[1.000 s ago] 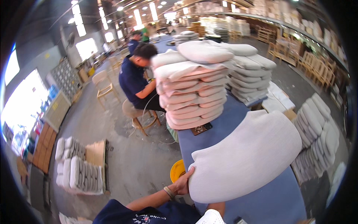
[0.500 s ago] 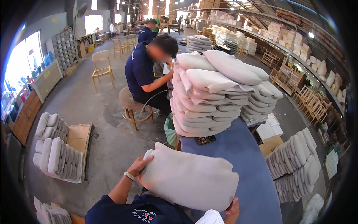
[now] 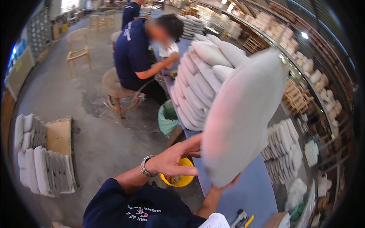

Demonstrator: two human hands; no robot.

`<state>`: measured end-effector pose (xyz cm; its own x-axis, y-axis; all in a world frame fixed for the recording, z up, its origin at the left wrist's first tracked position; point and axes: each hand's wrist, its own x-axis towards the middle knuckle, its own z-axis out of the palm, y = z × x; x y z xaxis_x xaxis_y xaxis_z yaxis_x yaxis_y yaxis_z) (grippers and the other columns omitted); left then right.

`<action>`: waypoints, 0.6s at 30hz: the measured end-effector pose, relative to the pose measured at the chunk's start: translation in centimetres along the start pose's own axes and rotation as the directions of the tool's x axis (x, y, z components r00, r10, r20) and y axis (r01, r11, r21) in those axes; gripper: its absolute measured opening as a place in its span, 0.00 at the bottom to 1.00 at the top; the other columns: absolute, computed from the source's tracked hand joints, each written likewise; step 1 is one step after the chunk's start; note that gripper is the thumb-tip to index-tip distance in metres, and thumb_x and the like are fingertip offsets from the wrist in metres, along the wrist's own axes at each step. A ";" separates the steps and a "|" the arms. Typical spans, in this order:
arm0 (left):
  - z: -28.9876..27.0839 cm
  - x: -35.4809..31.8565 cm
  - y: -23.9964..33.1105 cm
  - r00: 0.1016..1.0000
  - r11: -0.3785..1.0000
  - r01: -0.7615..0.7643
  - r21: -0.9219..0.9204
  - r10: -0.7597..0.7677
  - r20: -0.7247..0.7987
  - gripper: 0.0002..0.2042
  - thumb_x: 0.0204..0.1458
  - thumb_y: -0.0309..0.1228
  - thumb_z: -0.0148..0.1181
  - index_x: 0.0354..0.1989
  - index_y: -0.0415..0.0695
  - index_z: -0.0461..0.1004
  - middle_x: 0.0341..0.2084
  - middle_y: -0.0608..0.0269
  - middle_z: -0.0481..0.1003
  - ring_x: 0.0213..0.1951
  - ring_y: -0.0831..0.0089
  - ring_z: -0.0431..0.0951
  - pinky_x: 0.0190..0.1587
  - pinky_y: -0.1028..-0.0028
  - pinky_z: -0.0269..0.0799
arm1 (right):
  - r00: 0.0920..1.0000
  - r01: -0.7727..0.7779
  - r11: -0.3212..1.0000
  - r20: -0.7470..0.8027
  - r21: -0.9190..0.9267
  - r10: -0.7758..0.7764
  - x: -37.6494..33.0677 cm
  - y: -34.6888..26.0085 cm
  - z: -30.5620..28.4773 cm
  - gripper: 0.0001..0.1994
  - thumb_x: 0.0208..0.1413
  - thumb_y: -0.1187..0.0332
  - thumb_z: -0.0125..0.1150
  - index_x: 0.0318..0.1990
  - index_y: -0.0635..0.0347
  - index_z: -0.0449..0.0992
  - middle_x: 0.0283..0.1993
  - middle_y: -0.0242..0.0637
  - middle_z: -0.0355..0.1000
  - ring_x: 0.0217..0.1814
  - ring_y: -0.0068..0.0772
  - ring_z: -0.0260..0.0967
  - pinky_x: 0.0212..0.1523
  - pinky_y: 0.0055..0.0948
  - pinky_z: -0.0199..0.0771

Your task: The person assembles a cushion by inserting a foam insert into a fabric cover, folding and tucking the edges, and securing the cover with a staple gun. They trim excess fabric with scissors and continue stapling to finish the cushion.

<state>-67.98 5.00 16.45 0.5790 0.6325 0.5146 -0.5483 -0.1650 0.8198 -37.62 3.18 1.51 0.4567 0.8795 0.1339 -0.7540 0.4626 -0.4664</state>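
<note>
Bucket: a round yellow plastic bucket with pale scraps inside, on the floor.
Bag: a pale green plastic bag, open at the top, just beside the blue-topped counter.
Counter's near end: a silver-and-black tool next to a slim yellow-handled one.
Co-worker: a person in a dark blue short-sleeved shirt, bent forward on a round beige padded stool with brown wooden legs.
Farther back: another person in a dark blue top.
Chairs: a pale wooden chair at left, two similar light wooden chairs behind.
Left floor: a flat brown cardboard sheet.
Right: stacked light wooden frames.
</note>
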 end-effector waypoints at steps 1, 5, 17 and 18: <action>0.0 0.4 -1.1 0.999 0.999 -0.002 0.046 0.000 0.047 0.47 0.59 0.40 0.68 0.80 0.45 0.42 0.75 0.49 0.54 0.73 0.59 0.62 0.71 0.55 0.61 | 0.994 0.076 0.997 0.078 0.032 -0.078 2.5 -0.5 2.1 0.30 0.68 0.51 0.51 0.71 0.59 0.63 0.72 0.44 0.64 0.70 0.45 0.65 0.65 0.51 0.72; -0.9 -2.9 -6.4 0.934 0.923 0.299 0.241 -0.335 0.123 0.42 0.64 0.41 0.63 0.80 0.46 0.43 0.74 0.48 0.57 0.67 0.59 0.71 0.67 0.63 0.69 | 0.759 0.636 0.635 0.207 -0.439 -0.618 9.9 -4.2 11.0 0.34 0.60 0.67 0.64 0.72 0.61 0.58 0.68 0.53 0.66 0.65 0.46 0.70 0.61 0.43 0.76; -10.1 -22.9 -14.9 0.495 0.609 0.778 0.154 -0.444 -0.747 0.29 0.60 0.43 0.66 0.65 0.39 0.71 0.51 0.48 0.82 0.48 0.65 0.84 0.51 0.66 0.79 | 0.977 0.213 0.930 0.069 -0.301 -0.201 29.2 -1.0 29.6 0.30 0.61 0.57 0.64 0.68 0.57 0.65 0.68 0.42 0.69 0.66 0.51 0.69 0.60 0.59 0.74; -10.4 -22.6 -14.2 0.485 0.596 0.781 0.183 -0.396 -0.780 0.29 0.59 0.45 0.66 0.65 0.40 0.72 0.51 0.48 0.82 0.48 0.62 0.85 0.52 0.65 0.78 | 0.983 0.170 0.907 0.000 -0.386 -0.184 30.4 0.4 28.6 0.31 0.60 0.58 0.64 0.69 0.57 0.65 0.68 0.44 0.68 0.67 0.53 0.69 0.60 0.63 0.73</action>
<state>-79.53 0.89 -9.47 0.0276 0.9622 -0.2711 0.2359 0.2573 0.9371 -37.59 33.34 30.41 0.5877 0.7793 0.2172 -0.4243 0.5255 -0.7374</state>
